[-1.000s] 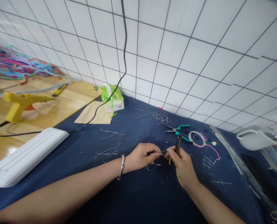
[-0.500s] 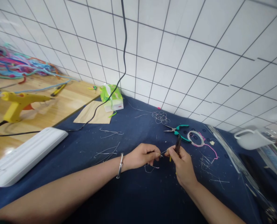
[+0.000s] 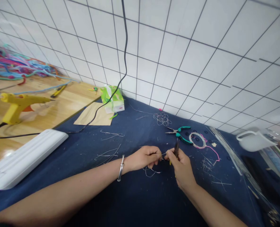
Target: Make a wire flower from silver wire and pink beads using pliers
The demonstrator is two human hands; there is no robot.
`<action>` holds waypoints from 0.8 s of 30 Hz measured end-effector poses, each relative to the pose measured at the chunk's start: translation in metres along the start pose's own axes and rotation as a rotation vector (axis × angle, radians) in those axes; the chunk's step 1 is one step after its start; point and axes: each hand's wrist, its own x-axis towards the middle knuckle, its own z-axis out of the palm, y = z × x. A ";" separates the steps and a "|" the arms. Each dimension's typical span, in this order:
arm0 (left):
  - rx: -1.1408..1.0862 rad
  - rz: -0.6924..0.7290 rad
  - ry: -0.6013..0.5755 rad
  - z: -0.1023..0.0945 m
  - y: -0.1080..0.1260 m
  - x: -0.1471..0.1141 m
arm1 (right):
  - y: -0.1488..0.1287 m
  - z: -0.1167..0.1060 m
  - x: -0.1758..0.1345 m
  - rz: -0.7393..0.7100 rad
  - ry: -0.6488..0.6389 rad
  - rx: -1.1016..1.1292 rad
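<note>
My left hand (image 3: 150,156), with a bangle at the wrist, is closed in a pinch on a thin silver wire (image 3: 152,172), whose bent loop hangs below the fingers. Close beside it, my right hand (image 3: 181,160) is wrapped round a pair of pliers (image 3: 176,149) with a dark head and a bit of yellow handle showing. Its thumb and forefinger also reach the wire between the two hands. Fingers hide most of the pliers and the wire's middle. Teal-handled long-nose pliers (image 3: 183,135) lie open just beyond my right hand.
Cut wires (image 3: 108,155) lie left, more wire scraps (image 3: 208,164) right. A wire coil (image 3: 162,119) and a ring with pink cord (image 3: 197,140) sit behind. A yellow glue gun (image 3: 17,105), a white power strip (image 3: 27,157), a tissue pack (image 3: 112,98) and a white cup (image 3: 255,141) stand around.
My right hand, with the pliers, has shifted slightly left towards my left hand. The hanging wire loop has swung a little left and down.
</note>
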 end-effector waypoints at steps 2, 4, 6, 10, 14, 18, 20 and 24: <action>-0.025 -0.014 0.015 -0.001 -0.001 0.000 | -0.001 -0.004 0.002 -0.014 -0.037 -0.029; -0.076 -0.022 0.030 -0.002 -0.002 0.000 | -0.001 -0.009 0.006 -0.042 -0.095 -0.085; -0.131 -0.019 0.047 -0.005 -0.003 0.000 | 0.000 -0.015 0.010 -0.094 -0.140 -0.163; -0.180 0.017 0.134 -0.009 -0.007 0.001 | 0.003 -0.025 0.019 -0.195 -0.088 -0.317; -0.208 0.050 0.187 -0.010 -0.008 0.003 | 0.008 -0.032 0.026 -0.274 -0.131 -0.435; -0.242 0.061 0.169 -0.010 -0.005 0.002 | 0.018 -0.041 0.036 -0.629 -0.131 -0.675; -0.254 0.061 0.132 -0.011 -0.004 0.001 | 0.023 -0.043 0.040 -0.729 -0.136 -0.814; -0.254 0.045 0.041 -0.011 -0.002 0.000 | 0.026 -0.042 0.041 -0.793 -0.238 -0.942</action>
